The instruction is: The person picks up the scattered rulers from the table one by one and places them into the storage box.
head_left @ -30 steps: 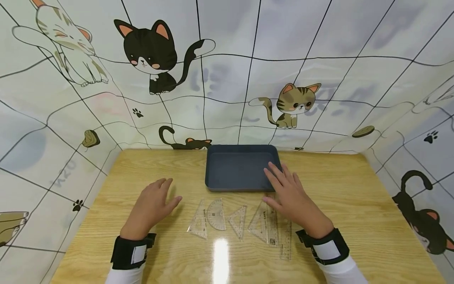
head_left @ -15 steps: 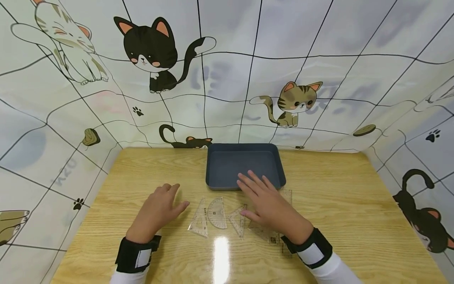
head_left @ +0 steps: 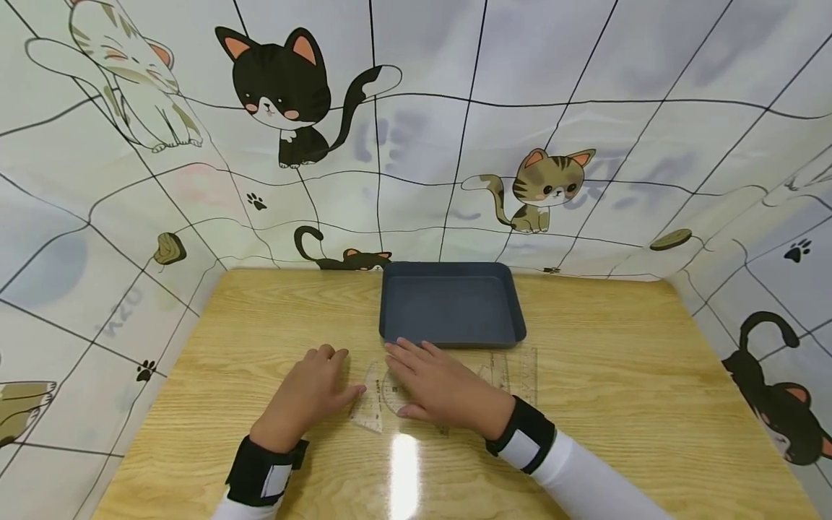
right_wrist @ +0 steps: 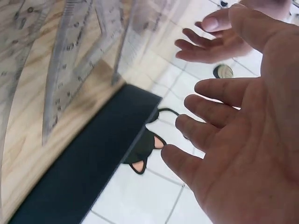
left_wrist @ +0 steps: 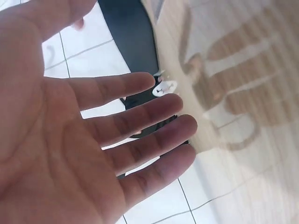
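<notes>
My left hand [head_left: 308, 393] is held with loosely extended fingers, its thumb tip overlapping the left edge of a clear set square [head_left: 369, 412]. My right hand [head_left: 448, 386] hovers palm down with straight fingers over the row of drawing tools, covering part of a clear protractor [head_left: 392, 396]. In the right wrist view nothing lies in the palm, and the transparent tools [right_wrist: 67, 70] show below it. Two clear straight rulers, one [head_left: 499, 370] partly covered by the right forearm and the other [head_left: 529, 375] at the far right, stick out beyond that arm. Other set squares are mostly hidden.
A dark blue-grey rectangular tray [head_left: 451, 307] stands at the back of the wooden table [head_left: 650, 390], against the wall. Behind and at both sides rises a white wall covering [head_left: 422, 144] printed with cats. Light glares off the tabletop in front.
My right hand has swept left from over the rulers to above the protractor. My left hand has shifted a little right, toward the leftmost set square. The tools and tray stay put.
</notes>
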{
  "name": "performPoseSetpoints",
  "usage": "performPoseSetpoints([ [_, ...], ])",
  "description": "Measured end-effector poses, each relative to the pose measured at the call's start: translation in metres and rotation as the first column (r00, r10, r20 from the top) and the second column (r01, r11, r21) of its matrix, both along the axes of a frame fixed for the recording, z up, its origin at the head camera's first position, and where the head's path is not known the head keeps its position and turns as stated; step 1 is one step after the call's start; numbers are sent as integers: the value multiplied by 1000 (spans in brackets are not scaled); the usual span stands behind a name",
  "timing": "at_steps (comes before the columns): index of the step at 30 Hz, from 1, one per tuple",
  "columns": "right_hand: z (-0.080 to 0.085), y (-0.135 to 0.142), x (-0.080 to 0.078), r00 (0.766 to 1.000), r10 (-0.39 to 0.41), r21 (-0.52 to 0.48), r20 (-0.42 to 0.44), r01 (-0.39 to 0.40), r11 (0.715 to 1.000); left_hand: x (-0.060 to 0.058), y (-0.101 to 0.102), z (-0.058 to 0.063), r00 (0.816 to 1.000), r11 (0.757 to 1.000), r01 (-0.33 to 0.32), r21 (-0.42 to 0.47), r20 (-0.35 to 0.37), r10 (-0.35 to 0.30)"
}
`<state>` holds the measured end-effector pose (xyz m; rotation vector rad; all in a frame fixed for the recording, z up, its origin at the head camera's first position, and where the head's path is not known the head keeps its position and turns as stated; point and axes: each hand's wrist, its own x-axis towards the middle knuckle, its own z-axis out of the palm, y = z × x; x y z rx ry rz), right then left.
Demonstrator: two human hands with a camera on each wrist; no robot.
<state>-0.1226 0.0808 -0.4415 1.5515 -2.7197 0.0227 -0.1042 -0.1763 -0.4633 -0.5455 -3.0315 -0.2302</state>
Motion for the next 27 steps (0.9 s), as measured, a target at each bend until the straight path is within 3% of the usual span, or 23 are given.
performPoseSetpoints([
  [7, -8, -16, -8, 999, 40, 38, -20, -40, 999, 10, 5, -5, 999, 998, 42, -37, 31, -41],
  [15, -13, -29, -14, 996, 56, 81, -74, -50, 995, 20, 13, -13, 996, 995, 92, -35, -15, -92],
  [27, -22, -45, -15, 997, 69, 129, -39, -63, 990, 26, 11, -16, 994, 993, 109, -45, -17, -110],
])
